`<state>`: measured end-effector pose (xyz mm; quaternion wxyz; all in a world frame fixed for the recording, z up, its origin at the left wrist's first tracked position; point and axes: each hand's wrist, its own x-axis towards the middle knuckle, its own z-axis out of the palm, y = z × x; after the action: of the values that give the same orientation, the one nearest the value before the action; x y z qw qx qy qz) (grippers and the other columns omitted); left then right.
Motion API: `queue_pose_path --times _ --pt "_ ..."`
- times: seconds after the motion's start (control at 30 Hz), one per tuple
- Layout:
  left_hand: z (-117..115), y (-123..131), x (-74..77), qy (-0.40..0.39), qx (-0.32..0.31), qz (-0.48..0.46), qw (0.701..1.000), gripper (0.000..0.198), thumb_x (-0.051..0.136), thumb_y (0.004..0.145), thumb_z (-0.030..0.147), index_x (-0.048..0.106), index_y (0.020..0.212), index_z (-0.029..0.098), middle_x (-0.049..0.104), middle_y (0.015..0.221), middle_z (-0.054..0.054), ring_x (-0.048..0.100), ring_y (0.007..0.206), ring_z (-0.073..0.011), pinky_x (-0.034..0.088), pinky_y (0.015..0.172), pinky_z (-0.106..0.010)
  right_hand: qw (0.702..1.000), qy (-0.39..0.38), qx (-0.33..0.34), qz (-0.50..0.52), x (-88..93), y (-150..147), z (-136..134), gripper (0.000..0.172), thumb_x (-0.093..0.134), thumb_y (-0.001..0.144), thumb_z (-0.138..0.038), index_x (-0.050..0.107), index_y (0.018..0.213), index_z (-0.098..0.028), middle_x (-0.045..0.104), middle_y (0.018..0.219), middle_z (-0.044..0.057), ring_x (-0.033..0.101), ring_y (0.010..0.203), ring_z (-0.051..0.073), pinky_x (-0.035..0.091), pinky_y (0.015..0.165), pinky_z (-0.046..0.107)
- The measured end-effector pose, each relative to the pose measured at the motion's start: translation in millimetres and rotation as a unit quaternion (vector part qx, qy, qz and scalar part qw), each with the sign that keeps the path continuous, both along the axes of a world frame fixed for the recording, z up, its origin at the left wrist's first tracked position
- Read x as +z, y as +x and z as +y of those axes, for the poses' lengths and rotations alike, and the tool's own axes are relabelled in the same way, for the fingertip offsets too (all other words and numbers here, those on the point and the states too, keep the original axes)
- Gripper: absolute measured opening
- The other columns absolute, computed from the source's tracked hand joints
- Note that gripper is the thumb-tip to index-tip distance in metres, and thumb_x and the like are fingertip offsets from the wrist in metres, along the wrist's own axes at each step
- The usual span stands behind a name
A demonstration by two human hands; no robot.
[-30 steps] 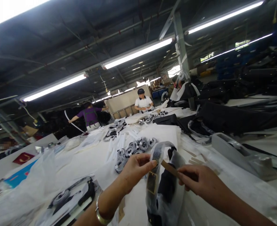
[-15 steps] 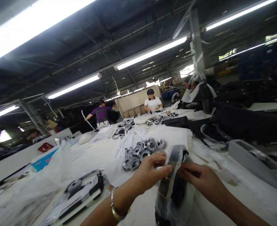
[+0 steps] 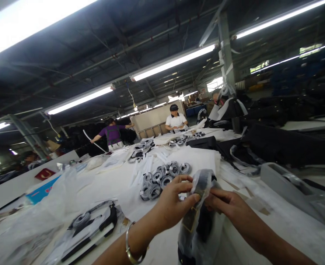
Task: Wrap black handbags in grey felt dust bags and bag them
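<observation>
Fluor. tubes (image 3: 174,62) glare o/head, roof (image 3: 76,36) v. dark, pic sl. blurry

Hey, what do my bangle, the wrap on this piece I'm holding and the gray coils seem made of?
Bangle: apparently polished metal, given its bright highlights. Wrap: likely thin, milky plastic film, since it creases and dark material shows through. Gray coils: dull, wound bands, perhaps fabric or plastic; too small to tell.

One left hand (image 3: 175,204) and one right hand (image 3: 229,202) have one wrapped strap (image 3: 202,181) between them; one bracelet (image 3: 127,243) is worn. Left of the hands lie one blue packet (image 3: 42,189) and one red piece (image 3: 44,174); just beyond, at least seven overlapping coils (image 3: 174,169).
</observation>
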<state>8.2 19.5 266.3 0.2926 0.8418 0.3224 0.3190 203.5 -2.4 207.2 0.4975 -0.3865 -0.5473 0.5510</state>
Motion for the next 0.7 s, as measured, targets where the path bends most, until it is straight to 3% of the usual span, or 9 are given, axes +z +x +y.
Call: queue_pose_path --times 0.13,0.37,0.43,0.5,0.57,0.6,0.67,0.7 --pt "-6.1 2.3 -4.0 0.013 0.026 -0.004 1.0 0.018 0.061 0.094 0.03 0.078 0.092 0.024 0.066 0.111 -0.007 0.054 0.119 -0.0236 0.041 0.101 -0.032 0.999 -0.018 0.014 0.03 2.9 -0.6 -5.3 0.054 0.057 0.087 -0.069 0.078 0.1 -0.021 0.072 0.09 0.007 0.064 0.088 0.026 0.052 0.081 0.035" --pt "-12.3 4.9 -6.2 0.02 0.047 -0.036 0.998 0.014 0.064 0.091 0.028 0.077 0.09 0.023 0.064 0.111 -0.007 0.058 0.112 -0.022 0.044 0.098 -0.03 1.0 -0.001 -0.023 0.019 2.0 -9.5 -2.1 0.049 0.078 0.071 -0.061 0.077 0.102 -0.023 0.075 0.103 0.007 0.066 0.103 0.032 0.05 0.098 0.042" --pt "-13.9 7.1 -11.1 0.014 0.053 -0.054 0.997 0.012 0.066 0.09 0.028 0.077 0.088 0.023 0.064 0.11 -0.007 0.057 0.115 -0.0228 0.045 0.097 -0.031 0.998 -0.015 -0.025 0.047 1.7 -11.8 -4.7 0.048 0.077 0.074 -0.059 0.077 0.106 -0.023 0.075 0.105 0.007 0.066 0.105 0.033 0.051 0.097 0.043" --pt "-14.2 9.7 -21.9 -0.013 0.087 -0.093 0.992 0.012 0.072 0.084 0.028 0.076 0.094 0.023 0.06 0.123 -0.009 0.053 0.123 -0.0261 0.047 0.095 -0.032 0.996 -0.019 -0.023 0.083 0.6 -13.7 -8.4 0.047 0.076 0.077 -0.056 0.076 0.112 -0.024 0.075 0.109 0.006 0.066 0.106 0.032 0.051 0.097 0.043" --pt "-12.8 12.6 -36.4 -0.07 0.143 -0.163 0.974 0.047 0.08 0.075 0.029 0.068 0.12 0.025 0.048 0.143 -0.012 0.047 0.13 -0.0298 0.049 0.092 -0.033 0.993 -0.019 -0.017 0.112 -1.3 -15.6 -11.4 0.046 0.076 0.079 -0.053 0.075 0.115 -0.025 0.075 0.11 0.006 0.066 0.106 0.032 0.052 0.097 0.042" --pt "-11.7 14.1 -43.5 -0.106 0.162 -0.203 0.96 0.072 0.084 0.071 0.03 0.055 0.137 0.026 0.042 0.148 -0.013 0.046 0.131 -0.0305 0.05 0.091 -0.033 0.992 -0.021 -0.013 0.123 -2.2 -16.4 -12.3 0.045 0.075 0.08 -0.052 0.074 0.116 -0.024 0.075 0.11 0.007 0.067 0.106 0.032 0.052 0.097 0.043" --pt "-10.1 17.6 -54.3 -0.18 0.161 -0.274 0.931 0.114 0.088 0.065 0.034 0.021 0.157 0.028 0.049 0.142 -0.016 0.054 0.122 -0.0284 0.049 0.091 -0.035 0.99 -0.025 -0.006 0.137 -3.5 -17.6 -12.8 0.045 0.075 0.081 -0.051 0.075 0.116 -0.024 0.075 0.11 0.007 0.067 0.107 0.033 0.051 0.098 0.043" --pt "-9.9 19.3 -57.2 -0.213 0.141 -0.305 0.918 0.124 0.089 0.065 0.037 0.008 0.159 0.027 0.057 0.13 -0.014 0.059 0.115 -0.0264 0.049 0.091 -0.035 0.99 -0.025 -0.004 0.138 -3.6 -17.8 -12.5 0.044 0.074 0.082 -0.05 0.074 0.117 -0.024 0.075 0.11 0.008 0.066 0.109 0.033 0.05 0.1 0.044"
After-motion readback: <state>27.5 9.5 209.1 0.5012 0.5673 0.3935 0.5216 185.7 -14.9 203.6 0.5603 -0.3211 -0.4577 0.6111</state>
